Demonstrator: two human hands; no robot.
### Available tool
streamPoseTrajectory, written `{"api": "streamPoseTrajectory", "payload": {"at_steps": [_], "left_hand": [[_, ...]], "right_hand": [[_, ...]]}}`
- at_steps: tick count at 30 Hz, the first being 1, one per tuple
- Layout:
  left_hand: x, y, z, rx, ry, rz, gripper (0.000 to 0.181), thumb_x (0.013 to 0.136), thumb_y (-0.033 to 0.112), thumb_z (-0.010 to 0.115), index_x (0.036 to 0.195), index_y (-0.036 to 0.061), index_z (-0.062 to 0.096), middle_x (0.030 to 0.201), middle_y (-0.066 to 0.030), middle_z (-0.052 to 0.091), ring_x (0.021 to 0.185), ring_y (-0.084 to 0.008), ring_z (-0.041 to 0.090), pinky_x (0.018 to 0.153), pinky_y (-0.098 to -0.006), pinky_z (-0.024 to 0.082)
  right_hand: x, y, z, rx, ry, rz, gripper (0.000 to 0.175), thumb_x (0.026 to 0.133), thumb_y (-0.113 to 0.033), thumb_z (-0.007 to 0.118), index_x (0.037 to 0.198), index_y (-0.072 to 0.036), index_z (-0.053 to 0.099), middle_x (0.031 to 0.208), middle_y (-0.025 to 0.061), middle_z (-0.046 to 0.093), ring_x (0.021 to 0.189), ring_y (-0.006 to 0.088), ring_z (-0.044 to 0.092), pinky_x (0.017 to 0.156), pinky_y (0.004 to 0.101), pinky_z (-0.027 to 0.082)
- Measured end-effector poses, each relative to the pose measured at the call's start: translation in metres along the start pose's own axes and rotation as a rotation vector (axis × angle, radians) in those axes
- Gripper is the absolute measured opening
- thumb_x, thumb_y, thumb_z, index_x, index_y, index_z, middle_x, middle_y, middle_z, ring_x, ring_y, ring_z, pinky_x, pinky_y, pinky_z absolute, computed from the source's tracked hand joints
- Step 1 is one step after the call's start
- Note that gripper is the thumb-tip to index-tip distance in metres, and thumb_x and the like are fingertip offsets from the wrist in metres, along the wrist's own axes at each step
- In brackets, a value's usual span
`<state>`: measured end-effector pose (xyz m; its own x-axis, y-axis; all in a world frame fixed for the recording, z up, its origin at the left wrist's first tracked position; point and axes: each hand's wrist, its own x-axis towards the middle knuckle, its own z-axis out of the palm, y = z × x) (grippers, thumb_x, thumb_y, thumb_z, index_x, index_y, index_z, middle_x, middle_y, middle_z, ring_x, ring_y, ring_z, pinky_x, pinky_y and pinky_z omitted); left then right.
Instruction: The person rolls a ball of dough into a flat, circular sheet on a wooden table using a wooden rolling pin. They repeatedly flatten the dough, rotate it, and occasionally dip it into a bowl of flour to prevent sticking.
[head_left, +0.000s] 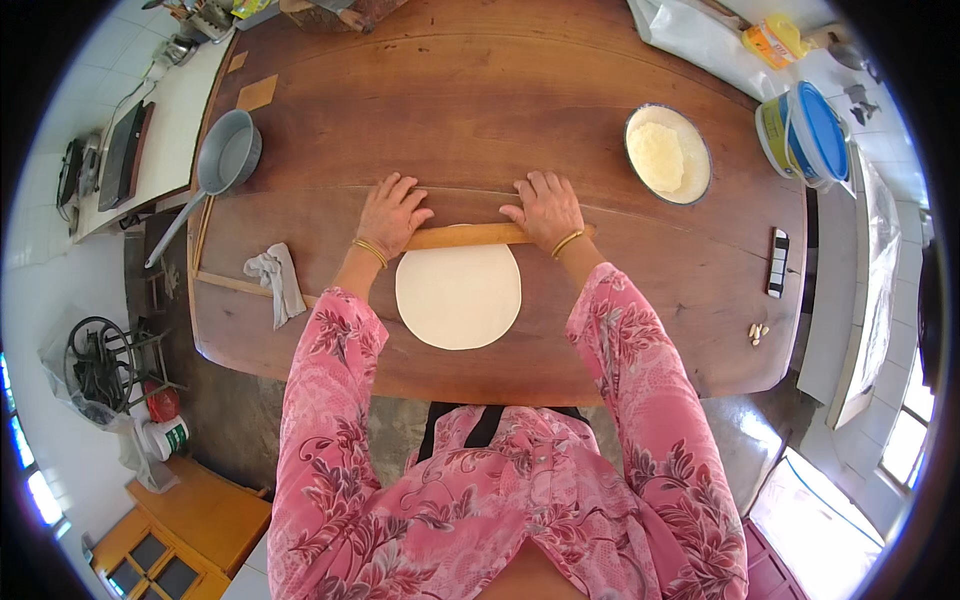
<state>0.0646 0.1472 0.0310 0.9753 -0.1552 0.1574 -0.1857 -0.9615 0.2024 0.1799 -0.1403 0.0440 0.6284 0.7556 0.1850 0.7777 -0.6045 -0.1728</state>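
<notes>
A wooden rolling pin (465, 236) lies across the far part of a flat, pale, rounded sheet of dough (457, 296). A thin strip of the sheet shows just beyond the pin. My left hand (391, 214) rests over the pin's left end, its fingers stretched forward and apart. Over the right part lies my right hand (549, 208), palm down, fingers likewise extended past the wood. The palms hide where they touch the pin. Off to the right stands an enamel bowl (707, 161) with pale flour (656, 157) in it.
On the wooden table (480, 90) are a grey long-handled saucepan (229, 154), a crumpled cloth (277, 281), a black-and-white object (778, 262) and several small pale pieces (757, 332). A blue-lidded bucket (806, 135) stands at the right. The table's front edge (487, 397) is close to my body.
</notes>
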Motion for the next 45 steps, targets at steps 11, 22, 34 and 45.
{"api": "streamPoseTrajectory", "payload": {"at_steps": [11,22,34,45], "left_hand": [[-0.052,0.051,0.007,-0.403,-0.209,-0.495,0.021,0.087,0.027,0.067,0.097,0.0087,0.067,0.099,-0.0184,0.068,0.093,-0.04,0.065,0.079,-0.0485,0.051],[-0.202,0.129,-0.002,0.063,0.129,-0.305,0.059,0.087,0.037,0.066,0.137,0.0078,0.054,0.139,-0.0138,0.052,0.135,-0.0347,0.044,0.112,-0.0621,0.025],[-0.14,0.079,0.001,0.022,0.178,-0.29,0.042,0.093,0.033,0.061,0.126,0.0077,0.06,0.133,-0.0107,0.056,0.132,-0.0324,0.046,0.114,-0.0614,0.022],[-0.033,0.0,-0.009,0.136,0.12,-0.134,0.042,0.09,0.037,0.065,0.121,0.0086,0.064,0.129,-0.0106,0.058,0.13,-0.0332,0.048,0.113,-0.0611,0.026]], "right_hand": [[-0.114,-0.053,-0.005,0.122,-0.015,-0.081,0.047,0.081,-0.026,0.072,0.121,-0.006,0.059,0.118,0.0107,0.059,0.109,0.027,0.056,0.09,0.0392,0.044],[-0.163,-0.098,-0.02,0.11,-0.031,0.008,0.055,0.08,-0.039,0.071,0.123,-0.008,0.059,0.129,0.0135,0.056,0.119,0.032,0.052,0.098,0.0435,0.043],[-0.111,-0.073,-0.003,0.057,-0.026,-0.018,0.058,0.089,-0.052,0.059,0.122,-0.005,0.06,0.13,0.0178,0.056,0.117,0.0326,0.053,0.096,0.0444,0.045],[-0.008,-0.018,-0.002,0.095,-0.06,0.003,0.048,0.088,-0.045,0.063,0.113,-0.004,0.063,0.121,0.011,0.059,0.11,0.0323,0.055,0.09,0.0451,0.047]]}}
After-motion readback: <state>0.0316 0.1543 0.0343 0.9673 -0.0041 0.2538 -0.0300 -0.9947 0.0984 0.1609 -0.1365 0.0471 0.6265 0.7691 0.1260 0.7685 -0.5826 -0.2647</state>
